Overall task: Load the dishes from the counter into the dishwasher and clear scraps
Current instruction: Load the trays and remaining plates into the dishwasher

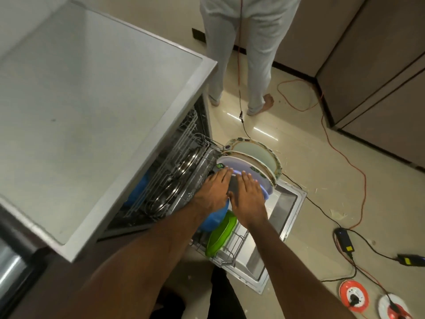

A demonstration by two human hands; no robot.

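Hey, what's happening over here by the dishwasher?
A person is loading the open dishwasher, whose lower rack is pulled out. The left hand and right hand both lie flat on a lavender plate standing in the rack, just in front of two patterned plates. A green plate and a blue dish sit nearer the camera. A second person stands beyond.

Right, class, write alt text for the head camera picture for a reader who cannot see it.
The left hand and right hand rest flat on a lilac plate standing in the pulled-out dishwasher rack, beside two patterned plates, a blue bowl and a green dish. A grey counter lies left; another person stands beyond.
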